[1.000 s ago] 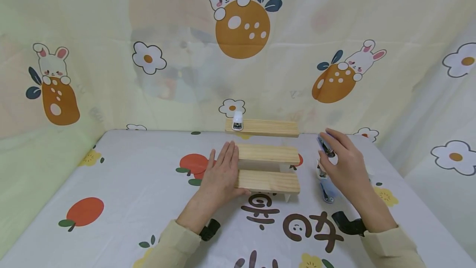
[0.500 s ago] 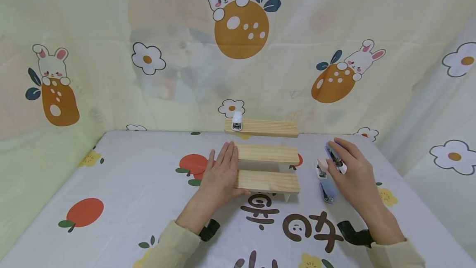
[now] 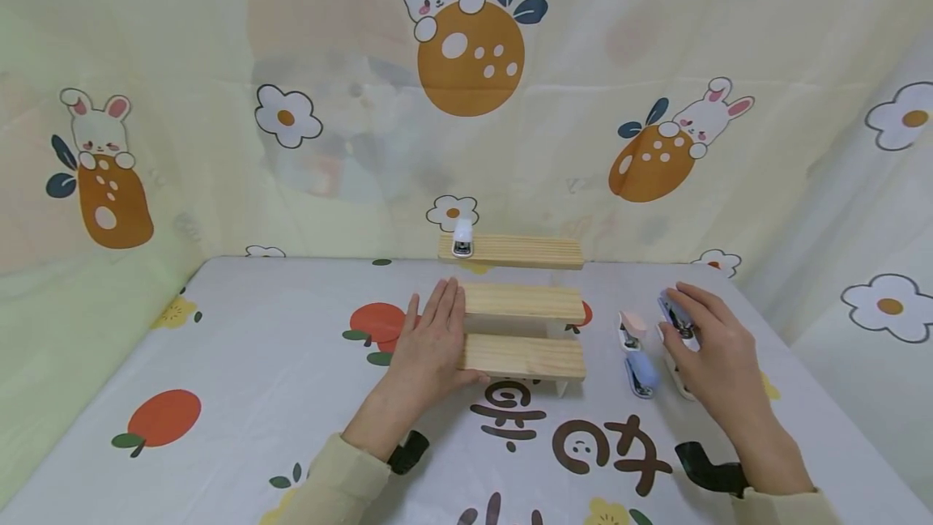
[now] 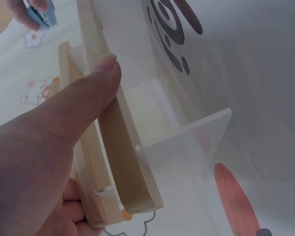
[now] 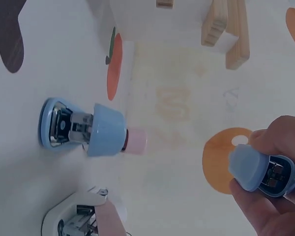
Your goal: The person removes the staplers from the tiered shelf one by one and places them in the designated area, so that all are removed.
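Note:
My left hand [image 3: 426,339] lies along the left end of a stepped wooden display rack [image 3: 525,355], fingers straight. In the left wrist view its thumb [image 4: 96,81] presses the front board [image 4: 123,152]. My right hand [image 3: 717,347] pinches a small blue stapler [image 3: 676,314] between thumb and fingers, to the right of the rack and off the boards. On the table between hand and rack sit another blue stapler [image 3: 641,371] and a pink-and-white one [image 3: 630,329]. A white-bodied stapler [image 5: 78,216] is partly hidden below the right hand. On the top board [image 3: 525,251] stands a white stapler [image 3: 462,239].
A patterned white cloth covers the table [image 3: 240,428]. Behind it hangs a printed curtain [image 3: 350,168], which also closes in both sides. Clear plastic supports [image 4: 187,137] hold up the boards.
My right hand has moved right and slightly toward me with the blue stapler, uncovering more of the pink-and-white and blue staplers on the table. My left hand stays on the rack.

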`<state>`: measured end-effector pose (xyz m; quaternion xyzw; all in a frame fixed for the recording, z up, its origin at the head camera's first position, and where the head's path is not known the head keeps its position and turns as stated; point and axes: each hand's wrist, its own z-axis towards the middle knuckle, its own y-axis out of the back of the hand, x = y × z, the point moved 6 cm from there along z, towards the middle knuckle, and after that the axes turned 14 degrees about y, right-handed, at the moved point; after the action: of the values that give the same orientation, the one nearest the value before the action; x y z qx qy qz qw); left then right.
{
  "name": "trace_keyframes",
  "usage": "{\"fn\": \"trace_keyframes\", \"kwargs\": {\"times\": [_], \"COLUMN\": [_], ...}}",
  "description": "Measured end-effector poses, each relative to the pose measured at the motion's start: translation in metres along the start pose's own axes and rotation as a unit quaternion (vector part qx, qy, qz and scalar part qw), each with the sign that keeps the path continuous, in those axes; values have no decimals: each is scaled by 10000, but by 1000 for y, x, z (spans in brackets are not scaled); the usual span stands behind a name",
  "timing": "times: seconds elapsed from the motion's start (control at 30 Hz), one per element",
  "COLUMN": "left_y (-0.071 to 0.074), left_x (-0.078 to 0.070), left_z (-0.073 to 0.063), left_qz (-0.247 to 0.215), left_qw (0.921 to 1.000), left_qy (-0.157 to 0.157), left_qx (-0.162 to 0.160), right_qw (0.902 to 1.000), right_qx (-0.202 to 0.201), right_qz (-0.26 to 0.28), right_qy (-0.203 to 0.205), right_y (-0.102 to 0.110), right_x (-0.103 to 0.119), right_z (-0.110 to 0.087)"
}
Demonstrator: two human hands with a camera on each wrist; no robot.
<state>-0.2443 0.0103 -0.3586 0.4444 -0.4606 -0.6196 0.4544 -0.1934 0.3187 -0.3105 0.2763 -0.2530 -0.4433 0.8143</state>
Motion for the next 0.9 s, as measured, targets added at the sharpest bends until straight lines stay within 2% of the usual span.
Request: {"fn": "trace_keyframes", "kwargs": {"times": [0.2, 0.43, 0.9], "left_y": [0, 1, 0], "left_x": [1, 1, 1], "left_z": [-1, -1, 0], "left_qz": [-59, -69, -91], "left_qw": [10000, 9999, 9999], "left_qy": [2, -54, -65], "left_qx": [-62, -77, -82], "right_qw": [9999, 9968, 9914], "right_qx": [171, 686, 961], "right_qz": [-1, 0, -2], "right_qy": [-10, -401, -893], "right_y": [2, 4, 8], "right_x": [-7, -22, -40], "right_z": [-2, -9, -19]}}
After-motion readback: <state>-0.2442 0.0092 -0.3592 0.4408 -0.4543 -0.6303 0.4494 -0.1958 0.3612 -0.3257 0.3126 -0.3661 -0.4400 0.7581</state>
